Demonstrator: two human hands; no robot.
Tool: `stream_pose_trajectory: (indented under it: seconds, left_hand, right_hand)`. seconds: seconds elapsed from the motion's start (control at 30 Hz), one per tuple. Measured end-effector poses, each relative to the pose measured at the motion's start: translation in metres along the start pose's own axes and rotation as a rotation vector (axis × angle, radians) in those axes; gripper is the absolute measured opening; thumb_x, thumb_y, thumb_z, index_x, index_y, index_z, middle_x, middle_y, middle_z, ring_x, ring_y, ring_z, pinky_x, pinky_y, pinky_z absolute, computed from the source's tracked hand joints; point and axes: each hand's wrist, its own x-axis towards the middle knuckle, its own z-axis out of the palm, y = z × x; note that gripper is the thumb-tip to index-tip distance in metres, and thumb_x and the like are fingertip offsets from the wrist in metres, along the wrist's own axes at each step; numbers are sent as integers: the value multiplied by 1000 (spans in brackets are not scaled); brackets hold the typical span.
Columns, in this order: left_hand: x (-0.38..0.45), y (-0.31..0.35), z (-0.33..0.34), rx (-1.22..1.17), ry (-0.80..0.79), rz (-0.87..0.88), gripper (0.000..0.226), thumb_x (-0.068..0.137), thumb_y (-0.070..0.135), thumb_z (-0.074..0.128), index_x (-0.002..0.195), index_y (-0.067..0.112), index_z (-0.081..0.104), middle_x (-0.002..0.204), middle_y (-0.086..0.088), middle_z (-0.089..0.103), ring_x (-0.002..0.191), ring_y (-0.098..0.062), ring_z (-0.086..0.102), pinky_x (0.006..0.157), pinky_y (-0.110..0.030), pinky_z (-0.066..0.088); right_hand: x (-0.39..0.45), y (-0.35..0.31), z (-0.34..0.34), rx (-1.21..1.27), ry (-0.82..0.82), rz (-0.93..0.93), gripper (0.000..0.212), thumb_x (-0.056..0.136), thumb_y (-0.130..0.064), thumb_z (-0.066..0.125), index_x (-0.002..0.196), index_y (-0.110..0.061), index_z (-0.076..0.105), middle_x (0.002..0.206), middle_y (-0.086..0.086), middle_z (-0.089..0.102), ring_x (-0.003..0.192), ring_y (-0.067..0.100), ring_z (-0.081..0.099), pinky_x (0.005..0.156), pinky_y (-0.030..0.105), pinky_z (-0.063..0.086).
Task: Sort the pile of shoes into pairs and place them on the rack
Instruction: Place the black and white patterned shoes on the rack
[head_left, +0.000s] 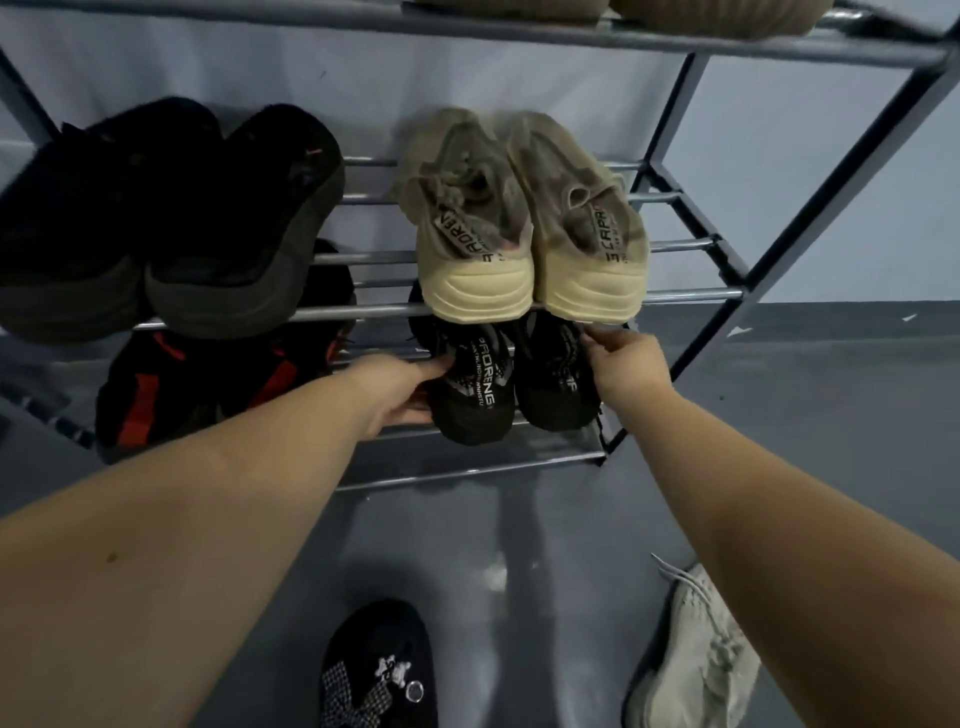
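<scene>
A grey metal shoe rack (358, 312) stands against the wall. On its bottom shelf two black knit sneakers sit heel-out side by side. My left hand (400, 389) grips the left black sneaker (475, 395) at its side. My right hand (623, 366) pinches the collar of the right black sneaker (550, 379). Directly above them, on the middle shelf, rests a beige pair (524, 218). A dark pair (171, 218) sits on the middle shelf at the left. Under it lies a black and red pair (156, 395).
On the grey floor near me lie a black slipper with a checked bow (379, 670) and a single light grey sneaker (696, 660). Tan shoe soles (711, 13) show on the top shelf. The rack's right upright (810, 208) slants close to my right hand.
</scene>
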Motion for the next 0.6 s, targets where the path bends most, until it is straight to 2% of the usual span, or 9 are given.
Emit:
stream_pose_trajectory:
  seconds: [0.1, 0.23, 0.33, 0.43, 0.5, 0.6]
  left_hand:
    - [8, -4, -4, 11, 18, 3, 16, 88, 22, 62, 90, 6, 61, 85, -4, 68, 77, -15, 65, 62, -29, 58]
    - [12, -13, -1, -16, 97, 15, 27, 87, 19, 63, 108, 4, 58, 86, -6, 66, 73, -17, 64, 55, -30, 57]
    - [10, -15, 5, -56, 141, 31, 31, 88, 18, 62, 115, 4, 56, 100, -10, 64, 84, -24, 63, 62, -35, 53]
    - [11, -17, 4, -52, 217, 50, 40, 87, 27, 64, 117, 2, 56, 112, -10, 65, 97, -27, 63, 77, -39, 55]
    - [2, -16, 4, 55, 319, 82, 39, 89, 33, 60, 118, 6, 59, 117, -12, 64, 102, -29, 62, 85, -39, 54]
    - [-23, -12, 13, 493, 482, 212, 43, 95, 31, 47, 130, 6, 52, 132, -17, 56, 120, -33, 53, 101, -33, 42]
  right_hand:
    - [12, 6, 11, 2, -27, 5, 32, 97, -13, 48, 126, -6, 59, 118, 13, 65, 113, 26, 59, 97, 26, 42]
    - [12, 17, 16, 35, -39, 71, 37, 100, -18, 41, 135, -9, 51, 121, 9, 61, 118, 25, 56, 98, 26, 42]
    - [8, 18, 14, 42, -24, 92, 39, 101, -24, 40, 137, -11, 48, 132, 9, 57, 122, 25, 53, 105, 31, 41]
    - [-4, 17, 8, -35, -64, 38, 42, 100, -25, 40, 139, -13, 45, 136, 7, 54, 126, 23, 51, 107, 30, 39]
    - [-17, 18, -2, -138, -104, -9, 45, 98, -29, 43, 141, -14, 43, 140, 5, 52, 128, 22, 49, 103, 28, 37]
    - [-46, 19, -25, -338, -167, -29, 55, 95, -40, 48, 145, -19, 36, 146, 3, 45, 133, 23, 44, 103, 29, 36]
